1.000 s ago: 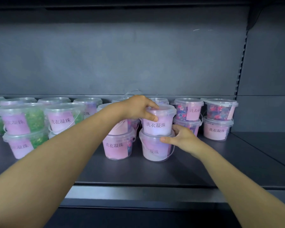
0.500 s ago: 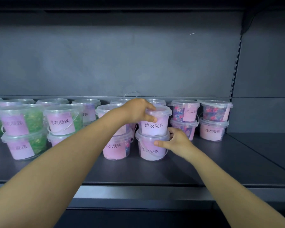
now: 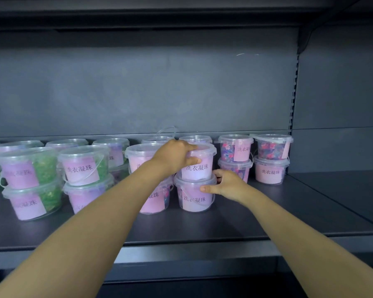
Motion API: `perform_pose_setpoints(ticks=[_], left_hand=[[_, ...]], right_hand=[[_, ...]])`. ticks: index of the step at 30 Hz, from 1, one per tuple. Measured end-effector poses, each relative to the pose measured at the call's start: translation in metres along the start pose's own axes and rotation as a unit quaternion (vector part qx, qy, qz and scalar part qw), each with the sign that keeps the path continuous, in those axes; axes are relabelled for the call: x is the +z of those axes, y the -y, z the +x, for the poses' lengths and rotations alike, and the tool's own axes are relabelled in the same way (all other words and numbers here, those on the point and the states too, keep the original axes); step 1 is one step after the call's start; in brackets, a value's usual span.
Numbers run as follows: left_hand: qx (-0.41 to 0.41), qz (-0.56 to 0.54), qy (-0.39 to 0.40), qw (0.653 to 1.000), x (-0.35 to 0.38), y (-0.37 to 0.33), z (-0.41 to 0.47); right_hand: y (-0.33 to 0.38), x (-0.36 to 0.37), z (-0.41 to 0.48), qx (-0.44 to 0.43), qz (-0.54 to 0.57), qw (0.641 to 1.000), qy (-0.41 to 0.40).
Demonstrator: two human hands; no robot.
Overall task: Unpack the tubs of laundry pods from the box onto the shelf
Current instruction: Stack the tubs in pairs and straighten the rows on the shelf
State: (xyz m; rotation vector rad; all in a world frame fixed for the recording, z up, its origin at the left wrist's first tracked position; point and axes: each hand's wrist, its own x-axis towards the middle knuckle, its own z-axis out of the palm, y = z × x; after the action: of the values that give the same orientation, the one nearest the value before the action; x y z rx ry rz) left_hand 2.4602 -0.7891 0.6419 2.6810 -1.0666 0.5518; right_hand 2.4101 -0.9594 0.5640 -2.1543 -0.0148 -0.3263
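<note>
Currently left hand (image 3: 177,157) grips top tub (image 3: 199,163); right hand (image 3: 226,186) grips bottom tub (image 3: 193,198); stacked on shelf (image 3: 224,224)

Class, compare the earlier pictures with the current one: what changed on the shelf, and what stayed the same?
The top tub and lower tub slid slightly back and left, closing the gap to the neighbouring pink stack. Nothing was let go: the left hand still grips the top tub, the right hand still holds the lower tub. The other tubs stayed put.
</note>
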Motion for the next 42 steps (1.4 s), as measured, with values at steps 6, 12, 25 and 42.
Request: perform_pose_setpoints(ticks=[6,12,25,42], left_hand=[[-0.001,0.011,-0.009,1.000,0.003,-0.002,-0.004],[0.012,-0.019,-0.028,0.999,0.003,0.001,-0.007],[0.037,-0.024,-0.098,0.994,-0.002,0.001,-0.043],[0.029,0.067,0.091,0.993,-0.004,-0.056,-0.114]], right_hand=[[0.007,0.015,-0.012,0.014,-0.030,0.997,-0.068],[0.014,0.028,-0.015,0.008,-0.066,0.991,-0.114],[0.010,0.004,-0.052,0.014,-0.350,0.932,-0.089],[0.040,-0.074,-0.163,0.083,-0.579,0.811,0.012]])
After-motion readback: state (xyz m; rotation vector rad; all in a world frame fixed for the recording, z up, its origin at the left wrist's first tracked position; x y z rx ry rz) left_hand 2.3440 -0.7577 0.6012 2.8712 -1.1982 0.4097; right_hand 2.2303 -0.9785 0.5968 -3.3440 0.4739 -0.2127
